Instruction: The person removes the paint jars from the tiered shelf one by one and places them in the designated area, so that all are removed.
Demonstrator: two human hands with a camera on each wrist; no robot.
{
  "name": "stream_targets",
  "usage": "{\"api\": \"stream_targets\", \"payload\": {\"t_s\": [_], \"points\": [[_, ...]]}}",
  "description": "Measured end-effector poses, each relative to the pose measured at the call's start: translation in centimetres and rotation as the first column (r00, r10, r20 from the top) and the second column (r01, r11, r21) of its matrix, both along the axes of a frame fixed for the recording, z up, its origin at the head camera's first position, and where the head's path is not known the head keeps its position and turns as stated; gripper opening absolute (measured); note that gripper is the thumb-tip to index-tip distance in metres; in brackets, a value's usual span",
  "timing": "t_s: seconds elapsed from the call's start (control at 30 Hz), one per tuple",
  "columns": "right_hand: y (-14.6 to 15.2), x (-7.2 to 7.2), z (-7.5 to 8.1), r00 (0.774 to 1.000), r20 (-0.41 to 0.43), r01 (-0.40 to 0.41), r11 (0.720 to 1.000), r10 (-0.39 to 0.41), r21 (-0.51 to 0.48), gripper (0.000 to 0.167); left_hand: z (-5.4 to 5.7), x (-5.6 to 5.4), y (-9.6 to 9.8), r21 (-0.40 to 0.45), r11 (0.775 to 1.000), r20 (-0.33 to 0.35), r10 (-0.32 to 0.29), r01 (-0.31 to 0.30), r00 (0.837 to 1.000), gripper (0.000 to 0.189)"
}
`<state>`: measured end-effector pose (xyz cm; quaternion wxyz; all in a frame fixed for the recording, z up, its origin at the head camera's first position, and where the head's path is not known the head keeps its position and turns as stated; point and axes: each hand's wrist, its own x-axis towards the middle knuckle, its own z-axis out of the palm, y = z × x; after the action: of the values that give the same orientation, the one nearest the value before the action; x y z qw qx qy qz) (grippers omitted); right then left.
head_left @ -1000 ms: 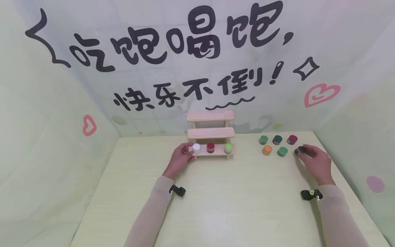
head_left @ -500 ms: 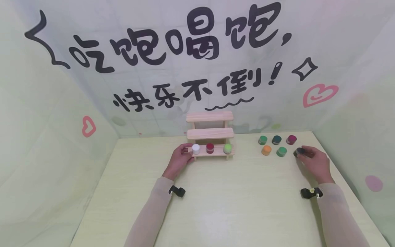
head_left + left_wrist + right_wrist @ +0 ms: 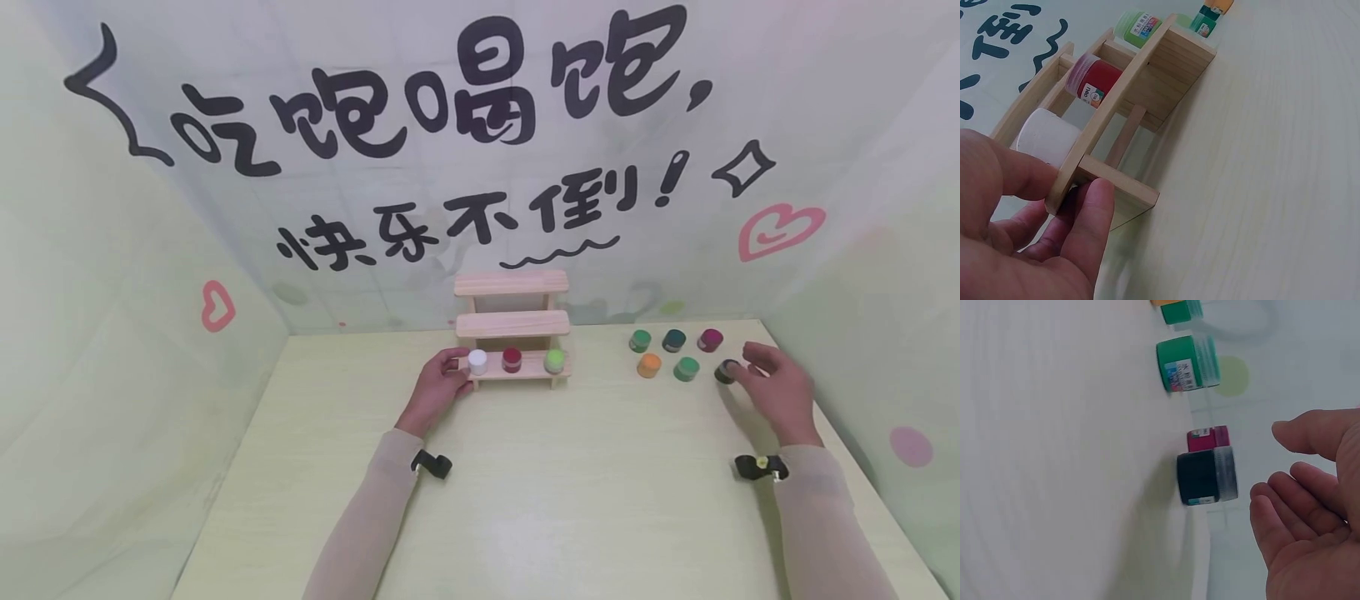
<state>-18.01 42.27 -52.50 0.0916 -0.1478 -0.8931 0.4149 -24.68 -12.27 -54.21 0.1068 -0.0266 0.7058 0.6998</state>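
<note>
My left hand (image 3: 433,392) grips the left end of the lowest step of a small wooden three-tier shelf (image 3: 513,323). In the left wrist view its thumb and fingers close around the corner of that step. On the step stand a white-topped paint jar (image 3: 477,362), a red paint jar (image 3: 1094,81) and a light green paint jar (image 3: 1138,28). Beyond the other jars at the right, a black paint jar (image 3: 1199,477) stands upright on the table. My right hand (image 3: 1313,506) is beside it, fingers spread apart from the thumb, with a gap to the lid.
Left of the black jar are a magenta jar (image 3: 710,340), a dark teal jar (image 3: 674,340), an orange jar (image 3: 649,365) and two green jars (image 3: 686,369). A printed cloth wall (image 3: 375,300) rises behind the shelf; side walls flank the table (image 3: 525,483).
My right hand has let go of the black jar and drawn back slightly to the right, its fingers opening. The left hand and the shelf stay put.
</note>
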Motion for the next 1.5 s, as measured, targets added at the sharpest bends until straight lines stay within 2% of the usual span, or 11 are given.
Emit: {"api": "stream_targets", "payload": {"t_s": [0.3, 0.6, 0.73, 0.9, 1.17, 1.33, 1.5], "points": [[-2.3, 0.1, 1.7, 0.996, -0.090, 0.020, 0.997, -0.027, -0.081, 0.063, -0.1, -0.1, -0.1, -0.002, 1.000, -0.001, 0.005, -0.005, 1.000, 0.041], [-4.7, -0.4, 2.1, 0.986, -0.166, -0.013, 0.991, -0.009, -0.131, 0.053, 0.2, 0.0, 0.2, -0.008, 1.000, -0.002, 0.005, -0.005, 1.000, 0.040], [-6.0, -0.7, 2.1, 0.979, -0.203, -0.034, 0.994, 0.011, -0.107, 0.050, 0.3, 0.0, 0.4, -0.011, 1.000, -0.006, 0.006, -0.006, 1.000, 0.040], [-8.1, -1.1, 2.3, 0.971, -0.235, -0.073, 0.995, 0.053, -0.075, 0.048, 0.2, 0.1, 0.4, -0.007, 1.000, 0.002, 0.014, -0.014, 1.000, 0.040], [-11.5, -2.6, 2.8, 0.957, -0.261, -0.165, 0.979, 0.128, -0.124, 0.046, -0.4, 0.1, 0.2, 0.003, 1.000, -0.031, 0.008, -0.008, 0.999, 0.041], [-13.8, -3.4, 2.7, 0.937, -0.305, -0.221, 0.965, 0.170, -0.142, 0.040, -0.5, 0.2, 0.4, -0.012, 1.000, -0.064, 0.028, -0.028, 0.998, 0.040], [-16.2, -3.8, 2.4, 0.928, -0.308, -0.263, 0.956, 0.212, -0.134, 0.039, -0.9, 0.3, 0.4, -0.003, 0.999, -0.075, 0.050, -0.051, 0.996, 0.040]]}}
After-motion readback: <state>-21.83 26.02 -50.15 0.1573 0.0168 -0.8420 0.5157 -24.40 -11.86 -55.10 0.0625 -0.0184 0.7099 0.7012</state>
